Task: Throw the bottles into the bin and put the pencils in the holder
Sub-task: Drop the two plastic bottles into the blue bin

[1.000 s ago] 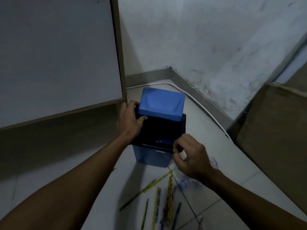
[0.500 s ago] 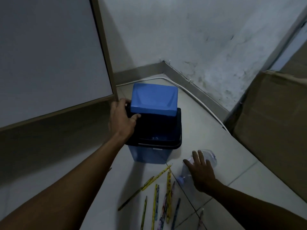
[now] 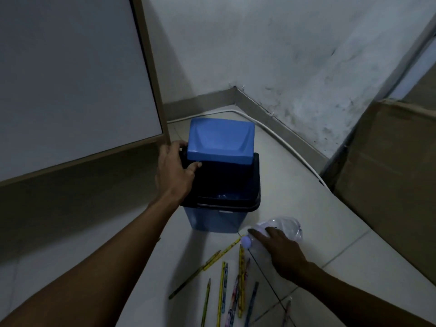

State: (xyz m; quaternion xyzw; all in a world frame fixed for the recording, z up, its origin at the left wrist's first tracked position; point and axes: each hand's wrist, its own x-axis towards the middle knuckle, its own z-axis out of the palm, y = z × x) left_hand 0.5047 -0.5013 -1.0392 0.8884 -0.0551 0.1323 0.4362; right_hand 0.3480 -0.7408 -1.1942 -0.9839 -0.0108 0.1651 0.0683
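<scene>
1. Pale tiled floor (image 3: 306, 208) runs into a corner of scuffed white walls (image 3: 283, 55), with a grey skirting and a white cable (image 3: 283, 140) along the base.
2. At the middle of the view stands the blue bin (image 3: 212, 220), with a black rim and a blue swing lid (image 3: 220, 140) tilted up at its 12 o'clock side, leaving the mouth open. Its inside is dark; a faint glint shows low down, too dim to name.
3. A clear plastic bottle (image 3: 283, 226) lies on its side on the floor at 4 o'clock of the bin, just beside it, its pale cap end pointing toward the pencils.
4. Pencils (image 3: 236, 279), yellow, blue and patterned, lie loose on the tiles at 6 o'clock of the bin, fanned out; one yellow pencil nearly reaches the bottle cap.
5. Left hand (image 3: 174, 171) grips the bin's rim at its 9 o'clock side, fingers curled by the lid's edge, thumb inside the opening.
6. Right hand (image 3: 280, 249) rests palm-down on the bottle, fingers spread over it and only loosely curved; not closed around it.
7. A white board (image 3: 70, 79) in a wooden frame fills 10 o'clock; a brown cardboard box (image 3: 389, 173) sits at 3 o'clock.
</scene>
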